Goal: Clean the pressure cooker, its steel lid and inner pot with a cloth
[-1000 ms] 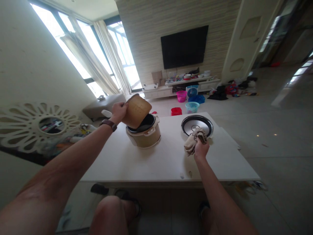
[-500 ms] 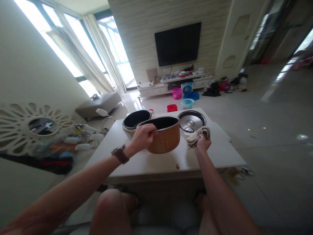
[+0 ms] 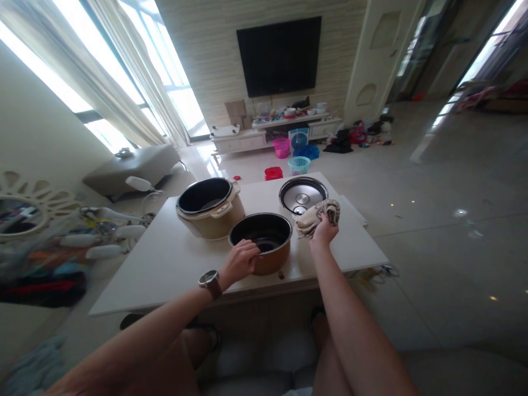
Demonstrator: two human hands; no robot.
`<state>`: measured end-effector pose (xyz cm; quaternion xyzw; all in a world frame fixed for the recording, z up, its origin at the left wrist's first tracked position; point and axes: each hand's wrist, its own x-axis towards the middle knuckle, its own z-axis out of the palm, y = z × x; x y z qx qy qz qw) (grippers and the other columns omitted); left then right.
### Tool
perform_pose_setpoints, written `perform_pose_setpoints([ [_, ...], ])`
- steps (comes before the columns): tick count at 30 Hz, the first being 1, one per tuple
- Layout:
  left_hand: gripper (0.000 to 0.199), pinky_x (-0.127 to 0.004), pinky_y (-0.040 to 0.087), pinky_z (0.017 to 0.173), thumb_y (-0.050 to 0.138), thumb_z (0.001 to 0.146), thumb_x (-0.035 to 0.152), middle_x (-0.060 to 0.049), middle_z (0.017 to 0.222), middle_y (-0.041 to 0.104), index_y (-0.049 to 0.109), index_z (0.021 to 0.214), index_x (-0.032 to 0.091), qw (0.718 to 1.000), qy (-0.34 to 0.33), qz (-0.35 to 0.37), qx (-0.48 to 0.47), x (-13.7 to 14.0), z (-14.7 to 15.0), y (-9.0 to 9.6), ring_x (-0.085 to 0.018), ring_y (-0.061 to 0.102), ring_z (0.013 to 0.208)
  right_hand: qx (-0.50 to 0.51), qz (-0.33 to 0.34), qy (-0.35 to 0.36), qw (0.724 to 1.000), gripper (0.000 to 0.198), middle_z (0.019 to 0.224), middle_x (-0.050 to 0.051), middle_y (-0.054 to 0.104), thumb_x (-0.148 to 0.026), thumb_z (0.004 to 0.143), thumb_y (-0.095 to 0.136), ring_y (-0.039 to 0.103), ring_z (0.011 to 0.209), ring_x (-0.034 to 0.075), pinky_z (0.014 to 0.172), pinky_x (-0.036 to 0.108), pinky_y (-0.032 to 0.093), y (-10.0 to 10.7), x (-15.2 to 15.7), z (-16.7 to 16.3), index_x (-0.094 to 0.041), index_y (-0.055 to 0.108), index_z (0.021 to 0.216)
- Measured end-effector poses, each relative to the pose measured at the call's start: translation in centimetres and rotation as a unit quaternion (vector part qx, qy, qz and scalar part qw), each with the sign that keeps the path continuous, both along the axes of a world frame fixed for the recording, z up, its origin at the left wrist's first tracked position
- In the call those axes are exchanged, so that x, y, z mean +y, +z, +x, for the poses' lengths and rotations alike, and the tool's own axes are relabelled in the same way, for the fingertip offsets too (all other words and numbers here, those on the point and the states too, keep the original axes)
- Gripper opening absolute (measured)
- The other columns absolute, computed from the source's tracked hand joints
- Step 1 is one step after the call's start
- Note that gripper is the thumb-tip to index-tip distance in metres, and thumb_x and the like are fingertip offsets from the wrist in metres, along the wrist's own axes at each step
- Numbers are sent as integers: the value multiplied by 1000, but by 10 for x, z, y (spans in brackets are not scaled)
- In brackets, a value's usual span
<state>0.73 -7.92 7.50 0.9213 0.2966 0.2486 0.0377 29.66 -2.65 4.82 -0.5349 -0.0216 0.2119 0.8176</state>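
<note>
- The left hand (image 3: 239, 265) is closed on the near rim of the round inner pot (image 3: 275, 259), with the fingers bent over the edge.
- The right hand (image 3: 325, 232) holds a folded beige cloth (image 3: 312, 218) with dark pattern; the fingers are gathered around it.
- A watch (image 3: 209, 279) with brown strap is on the left wrist.
- The inner pot is upright, its dark mouth facing up, at the near edge of the white desk (image 3: 165, 278); I cannot tell if its bottom touches the surface.
- Behind the pot and to its left stands the beige cooker body (image 3: 214, 220), open at the top, with a dark inside.
- The round lid (image 3: 304, 192) lies on the desk with its metal inner side up, just beyond the cloth.
- On the floor past the desk there are a red basin (image 3: 273, 174), a light-blue basket (image 3: 299, 165) and a pink basket (image 3: 281, 148).
- Farther, a black television (image 3: 280, 58) hangs on the wall.
</note>
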Motion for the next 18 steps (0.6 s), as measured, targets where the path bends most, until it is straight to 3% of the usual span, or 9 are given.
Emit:
perform_pose_setpoints([
  [8,32,-38,42,80,48,103,17,-4,73,64,57,72,22,996,-51,40,60,5,-12,-23,-20,52,74,98,97,49,989,61,135,12,72,-26,75,69,73,118,24,103,39,62,16,0,-14,-10,64,133],
  [14,29,-38,43,85,48,100,11,-5,79,67,63,78,22,995,-26,-25,95,-1,-34,-34,-21,58,82,177,182,272,928,43,120,7,79,-33,84,60,73,117,22,109,45,58,22,-9,-25,-18,69,123],
  [18,9,-44,45,99,69,95,32,-6,91,73,71,91,24,990,16,-141,20,-3,-42,-33,-25,65,94,152,170,365,903,37,109,8,81,-37,82,65,74,117,26,107,49,58,31,-17,-43,-18,73,113],
])
